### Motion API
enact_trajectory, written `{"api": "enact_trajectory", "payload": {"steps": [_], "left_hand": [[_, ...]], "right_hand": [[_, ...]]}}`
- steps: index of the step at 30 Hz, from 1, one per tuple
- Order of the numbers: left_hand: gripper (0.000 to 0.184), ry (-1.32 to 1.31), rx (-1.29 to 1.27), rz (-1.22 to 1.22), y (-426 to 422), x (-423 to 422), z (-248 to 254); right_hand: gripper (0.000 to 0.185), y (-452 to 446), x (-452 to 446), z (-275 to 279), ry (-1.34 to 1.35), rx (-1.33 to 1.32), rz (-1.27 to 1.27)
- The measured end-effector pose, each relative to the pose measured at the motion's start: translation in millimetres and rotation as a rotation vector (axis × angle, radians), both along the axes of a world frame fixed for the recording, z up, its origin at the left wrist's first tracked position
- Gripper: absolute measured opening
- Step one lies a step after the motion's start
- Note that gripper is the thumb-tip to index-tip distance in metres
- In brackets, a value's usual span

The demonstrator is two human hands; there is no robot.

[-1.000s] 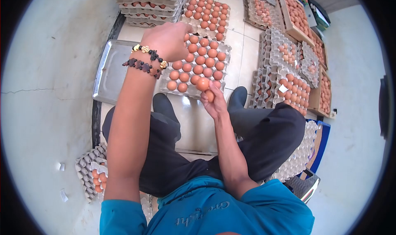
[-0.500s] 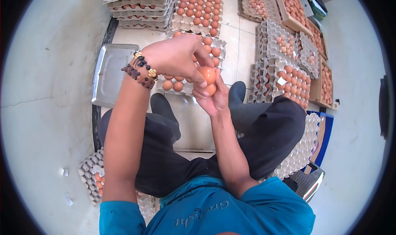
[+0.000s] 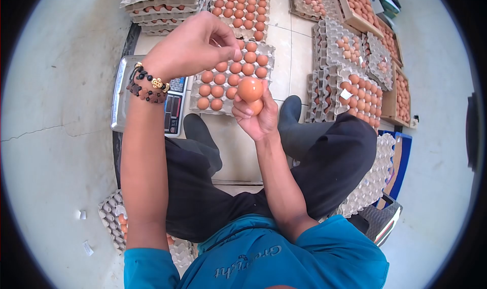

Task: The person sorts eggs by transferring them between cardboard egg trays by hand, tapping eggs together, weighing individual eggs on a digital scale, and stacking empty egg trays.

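Note:
My right hand (image 3: 257,119) is closed around two brown eggs, a glossy upper egg (image 3: 250,89) and a lower egg (image 3: 255,106) partly covered by fingers. Up and to the left, my left hand (image 3: 195,45) hangs above an egg tray, thumb and fingertips pinched together. Whatever is between those fingertips, if anything, is too small to make out. Beneath both hands lies a grey cardboard egg tray (image 3: 195,106) with rows of brown eggs. Beads circle the left wrist, and a digital scale (image 3: 174,111) with a metal pan is partly behind that arm.
Another full egg tray (image 3: 243,10) lies farther ahead, beside stacked trays (image 3: 162,10) at the left. More tray stacks (image 3: 350,98) and wooden crates of eggs (image 3: 403,98) line the right side. My boots (image 3: 200,137) flank the tiled floor between my legs.
My left hand has drawn away from the eggs, up and to the left, uncovering the tray and the scale's keypad. My right hand still holds both eggs, slightly lower.

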State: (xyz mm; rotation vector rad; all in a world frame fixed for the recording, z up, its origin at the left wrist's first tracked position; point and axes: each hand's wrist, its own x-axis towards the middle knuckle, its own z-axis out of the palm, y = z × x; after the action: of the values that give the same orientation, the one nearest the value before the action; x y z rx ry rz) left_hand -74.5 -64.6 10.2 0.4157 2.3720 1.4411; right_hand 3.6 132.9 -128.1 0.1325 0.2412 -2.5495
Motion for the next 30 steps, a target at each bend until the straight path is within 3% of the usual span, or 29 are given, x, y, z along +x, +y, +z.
{"api": "enact_trajectory", "payload": {"steps": [3,6,9,12,15,19,22,25,28,30], "left_hand": [[0.015,0.046,-0.111,-0.041,-0.7,0.1,8.5],[0.016,0.104,-0.130,0.008,0.5,3.3,8.7],[0.021,0.319,-0.060,0.087,-2.4,3.0,1.1],[0.020,0.222,-0.164,0.125,-2.1,3.4,14.9],[0.019,0.305,-0.195,0.149,-3.5,3.2,16.7],[0.020,0.549,-0.257,0.220,-8.6,4.1,-0.6],[0.022,0.437,-0.332,0.217,-8.2,5.9,6.5],[0.023,0.444,-0.367,0.224,-7.2,4.8,7.8],[0.027,0.525,-0.396,0.252,-4.7,1.8,-2.7],[0.030,0.559,-0.360,0.269,-1.6,-0.1,-10.1]], "right_hand": [[0.049,4.0,-0.7,-9.6,0.030,0.008,0.000],[0.042,8.0,-6.0,-21.6,0.056,0.526,-0.128],[0.040,15.8,-7.3,-51.8,0.154,1.363,-0.002],[0.042,10.4,12.0,-119.1,0.365,1.906,-0.160],[0.046,-8.4,26.8,-129.7,0.402,1.980,-0.160],[0.035,-17.1,31.4,-136.9,0.687,1.986,-0.250],[0.032,-11.6,34.4,-151.6,0.807,2.012,-0.313],[0.029,-5.2,38.7,-160.7,0.741,1.946,-0.466],[0.027,9.0,33.8,-155.0,-0.133,1.525,-0.202],[0.031,28.5,29.6,-156.8,-0.354,0.987,-0.258]]}}
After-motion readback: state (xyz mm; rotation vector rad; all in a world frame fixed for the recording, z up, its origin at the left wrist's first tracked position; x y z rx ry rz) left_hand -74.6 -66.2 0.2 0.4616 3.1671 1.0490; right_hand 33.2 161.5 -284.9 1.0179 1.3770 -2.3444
